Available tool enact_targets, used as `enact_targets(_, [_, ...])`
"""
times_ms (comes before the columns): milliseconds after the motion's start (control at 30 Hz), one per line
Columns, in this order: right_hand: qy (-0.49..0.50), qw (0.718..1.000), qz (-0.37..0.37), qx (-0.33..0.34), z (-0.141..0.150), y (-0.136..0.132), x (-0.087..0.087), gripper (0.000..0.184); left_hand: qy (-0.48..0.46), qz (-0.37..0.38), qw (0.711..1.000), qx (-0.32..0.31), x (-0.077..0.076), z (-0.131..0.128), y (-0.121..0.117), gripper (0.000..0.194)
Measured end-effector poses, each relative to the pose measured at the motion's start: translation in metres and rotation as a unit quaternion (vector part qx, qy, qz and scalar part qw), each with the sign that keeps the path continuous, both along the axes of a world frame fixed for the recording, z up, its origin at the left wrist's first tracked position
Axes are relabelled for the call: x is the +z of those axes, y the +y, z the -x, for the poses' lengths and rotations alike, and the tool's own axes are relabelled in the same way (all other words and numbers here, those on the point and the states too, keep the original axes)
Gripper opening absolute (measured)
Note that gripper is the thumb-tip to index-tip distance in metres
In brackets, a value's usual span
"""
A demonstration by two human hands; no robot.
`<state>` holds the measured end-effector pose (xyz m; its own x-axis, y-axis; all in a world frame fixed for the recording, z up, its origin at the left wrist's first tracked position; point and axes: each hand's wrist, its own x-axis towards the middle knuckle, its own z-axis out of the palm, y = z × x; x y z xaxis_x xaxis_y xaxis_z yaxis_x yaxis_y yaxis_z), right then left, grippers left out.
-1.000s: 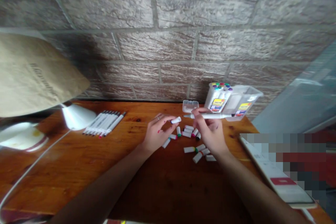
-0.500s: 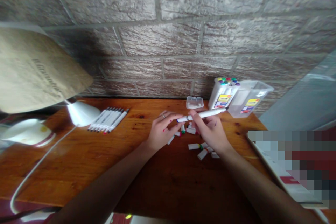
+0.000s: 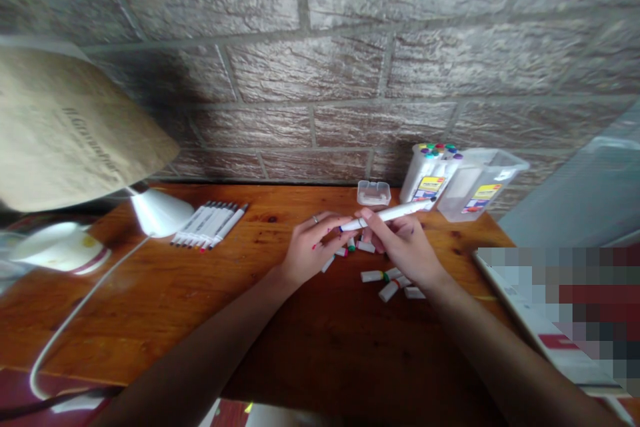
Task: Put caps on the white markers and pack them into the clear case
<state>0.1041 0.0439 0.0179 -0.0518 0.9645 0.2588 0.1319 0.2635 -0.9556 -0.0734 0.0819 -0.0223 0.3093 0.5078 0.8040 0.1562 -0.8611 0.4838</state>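
Note:
A white marker (image 3: 400,211) with a dark tip at its right end and a blue end at its left is held above the table. My right hand (image 3: 413,250) is closed around its middle, thumb on top. The fingers of my left hand (image 3: 309,245), which wears a ring, pinch the blue end. Ink stains show on the left fingers. Under and beside the hands lie several loose white marker caps (image 3: 373,276) with coloured ends; some are partly hidden by my fingers. To the left, several white markers (image 3: 210,225) lie side by side in a row.
Against the brick wall stand a clear case full of markers (image 3: 425,177), a second clear case (image 3: 463,197) and a small clear lid (image 3: 373,193). A lamp (image 3: 160,213) with a cord and a cup (image 3: 60,247) stand left. A box-like edge (image 3: 520,310) lies right.
The view has shifted slightly, moving the table things a little to the right. Both hands keep their hold on the marker, whose dark-tipped end sits slightly higher.

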Motion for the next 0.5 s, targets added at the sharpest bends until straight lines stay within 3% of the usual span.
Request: enact_targets(500, [0.043, 0.998, 0.011, 0.05, -0.0001, 0.0015, -0.0017, 0.03, 0.017, -0.032, 0.999, 0.012, -0.0009, -0.0016, -0.0012, 0.018])
